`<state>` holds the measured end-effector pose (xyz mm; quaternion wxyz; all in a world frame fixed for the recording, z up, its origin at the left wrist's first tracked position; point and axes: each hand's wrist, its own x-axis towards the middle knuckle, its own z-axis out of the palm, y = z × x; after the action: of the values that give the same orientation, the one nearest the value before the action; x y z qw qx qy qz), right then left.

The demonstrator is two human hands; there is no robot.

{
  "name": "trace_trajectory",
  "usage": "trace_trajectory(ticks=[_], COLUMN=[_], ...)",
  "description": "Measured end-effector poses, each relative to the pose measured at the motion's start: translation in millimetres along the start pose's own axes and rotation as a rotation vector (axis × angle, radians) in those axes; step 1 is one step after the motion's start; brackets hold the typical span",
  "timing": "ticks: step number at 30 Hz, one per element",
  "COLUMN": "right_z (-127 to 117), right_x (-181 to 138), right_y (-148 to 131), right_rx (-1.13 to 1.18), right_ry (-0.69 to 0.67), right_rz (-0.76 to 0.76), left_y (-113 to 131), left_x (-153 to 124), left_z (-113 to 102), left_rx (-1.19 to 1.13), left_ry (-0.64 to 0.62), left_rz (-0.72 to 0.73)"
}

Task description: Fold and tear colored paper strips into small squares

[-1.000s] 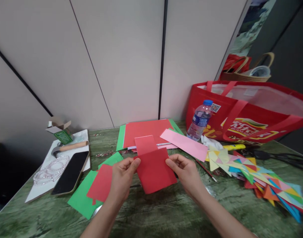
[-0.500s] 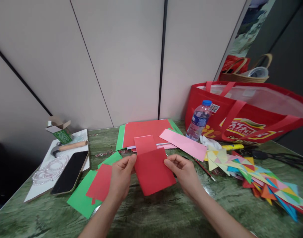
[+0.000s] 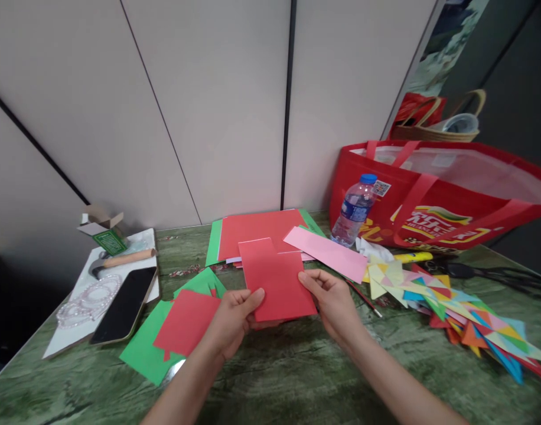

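Between my two hands is a folded piece of red paper (image 3: 279,286), its upper left part standing taller than the right. My left hand (image 3: 234,319) pinches the lower left corner, thumb on top. On the right edge, my right hand (image 3: 333,295) grips the paper between thumb and curled fingers. What lies behind the sheet is mostly hidden, though a sliver of red shows under its lower edge. To the left of my left hand, a red paper cutout (image 3: 186,321) lies on green paper (image 3: 142,348).
Behind is a stack of red and green sheets (image 3: 261,227) with a pink strip (image 3: 326,254). A water bottle (image 3: 354,209), red bag (image 3: 385,195), scissors (image 3: 487,274) and colourful folded paper (image 3: 469,316) are right. Left are a phone (image 3: 126,307), hammer (image 3: 122,260) and small box (image 3: 103,230).
The front fold of the red paper no longer hangs low; the face now runs up flat into the taller part. My left hand has shifted right and down to its lower corner.
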<state>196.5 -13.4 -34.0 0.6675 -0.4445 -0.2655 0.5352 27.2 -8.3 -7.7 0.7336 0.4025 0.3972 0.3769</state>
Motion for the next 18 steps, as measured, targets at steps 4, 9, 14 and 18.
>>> trace_trajectory(ticks=[4, 9, 14, 18], right_z=[-0.8, -3.8, -5.1, -3.4], right_x=[0.1, 3.2, 5.9, 4.0], right_y=[0.1, -0.7, -0.8, -0.5], right_rx=[-0.002, -0.009, -0.004, 0.002], right_ry=[-0.008, 0.049, 0.082, 0.051], right_rz=[0.000, -0.051, -0.083, -0.070], left_y=[-1.7, 1.5, 0.8, -0.2], left_x=[0.7, -2.8, -3.8, -4.3], left_z=[-0.2, 1.6, 0.9, 2.3], left_rx=[-0.001, -0.014, -0.002, 0.040], left_ry=[0.020, -0.124, -0.147, -0.075], left_rz=[0.017, -0.084, -0.087, -0.048])
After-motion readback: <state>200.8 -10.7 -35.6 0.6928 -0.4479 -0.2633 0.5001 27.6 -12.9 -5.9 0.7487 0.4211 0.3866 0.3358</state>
